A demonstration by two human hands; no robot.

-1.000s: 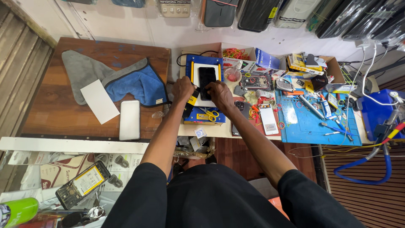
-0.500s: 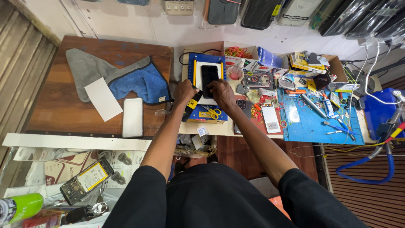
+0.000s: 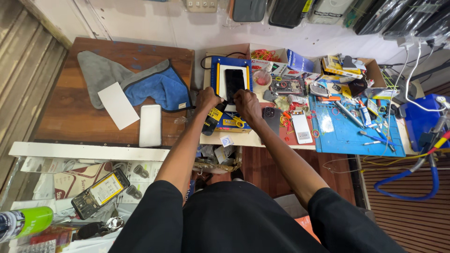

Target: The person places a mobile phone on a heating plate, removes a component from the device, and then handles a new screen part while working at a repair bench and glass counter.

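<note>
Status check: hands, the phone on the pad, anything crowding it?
Left hand and right hand at the dark phone's lower end. Phone flat on blue pad. Scissors just below the hands.

Bright even light — sharp, soft shadows, wide-angle edge bending.

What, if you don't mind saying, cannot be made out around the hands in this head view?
- Fingertips of the left hand and right hand: hidden by the hands themselves.
- Bottom edge of the dark phone on the blue pad: covered by both hands.
- Small parts on the blue mat: too small to identify.
</note>
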